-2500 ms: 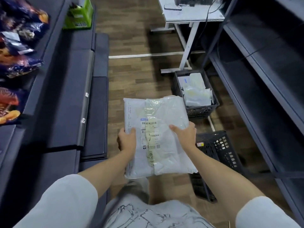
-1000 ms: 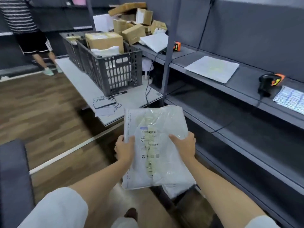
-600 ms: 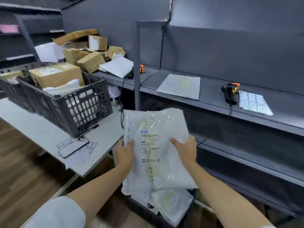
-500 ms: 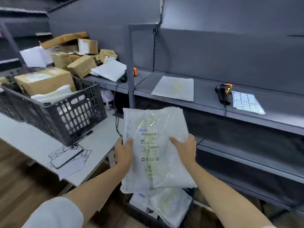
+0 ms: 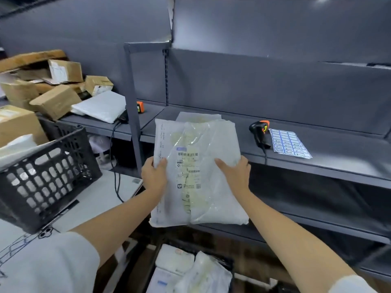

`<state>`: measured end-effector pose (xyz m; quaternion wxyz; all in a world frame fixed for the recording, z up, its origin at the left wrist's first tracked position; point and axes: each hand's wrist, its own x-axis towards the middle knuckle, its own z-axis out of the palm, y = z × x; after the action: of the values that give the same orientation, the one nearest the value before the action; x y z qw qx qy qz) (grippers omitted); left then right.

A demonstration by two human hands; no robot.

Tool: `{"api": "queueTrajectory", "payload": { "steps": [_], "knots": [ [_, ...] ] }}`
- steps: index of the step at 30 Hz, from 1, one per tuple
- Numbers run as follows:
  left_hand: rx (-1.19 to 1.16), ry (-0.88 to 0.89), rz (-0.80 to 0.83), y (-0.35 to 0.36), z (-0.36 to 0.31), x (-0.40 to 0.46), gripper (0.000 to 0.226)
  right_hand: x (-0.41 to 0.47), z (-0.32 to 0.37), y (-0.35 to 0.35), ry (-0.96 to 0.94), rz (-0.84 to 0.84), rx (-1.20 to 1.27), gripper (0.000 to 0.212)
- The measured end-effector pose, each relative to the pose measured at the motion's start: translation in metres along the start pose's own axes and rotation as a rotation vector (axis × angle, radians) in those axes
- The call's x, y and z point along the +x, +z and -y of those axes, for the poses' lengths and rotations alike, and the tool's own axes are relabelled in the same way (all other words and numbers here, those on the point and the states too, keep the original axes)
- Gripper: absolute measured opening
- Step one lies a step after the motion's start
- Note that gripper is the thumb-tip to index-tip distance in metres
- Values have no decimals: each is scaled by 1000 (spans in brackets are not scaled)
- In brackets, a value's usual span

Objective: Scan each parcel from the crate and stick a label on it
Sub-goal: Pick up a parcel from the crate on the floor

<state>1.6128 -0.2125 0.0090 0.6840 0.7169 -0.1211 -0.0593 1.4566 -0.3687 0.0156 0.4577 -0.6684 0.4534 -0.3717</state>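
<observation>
Gripping parcel [image 5: 198, 172] both hands, left [image 5: 154, 176], right [image 5: 233, 176]; shelf [image 5: 317, 153] behind holds scanner [image 5: 258, 132], label sheet [image 5: 288, 143].

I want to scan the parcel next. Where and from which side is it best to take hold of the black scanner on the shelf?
Probably by its handle, coming from above with the right hand once it lets go of the parcel. The scanner lies on the shelf with its orange-trimmed head away from the person and its handle pointing toward them, cable trailing over the front edge. The label sheet lies just to its right.
</observation>
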Motion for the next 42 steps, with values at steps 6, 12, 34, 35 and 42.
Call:
{"api": "queueTrajectory", "payload": {
  "steps": [6, 12, 34, 35, 42],
  "knots": [
    [-39, 15, 17, 45, -21, 44, 12, 67, 13, -7, -59, 87, 16, 81],
    [-59, 54, -11, 79, -40, 84, 16, 108, 1, -23, 105, 225, 99, 103],
    [-172, -128, 502, 143, -41, 176, 40, 218, 34, -6, 79, 113, 536, 45],
    [-176, -132, 521, 145, -41, 178, 40, 221, 36, -4, 79, 107, 540, 44],
    [-267, -128, 479, 156, -33, 189, 47, 240, 45, 5, 57, 101, 428, 45]
  ]
}}
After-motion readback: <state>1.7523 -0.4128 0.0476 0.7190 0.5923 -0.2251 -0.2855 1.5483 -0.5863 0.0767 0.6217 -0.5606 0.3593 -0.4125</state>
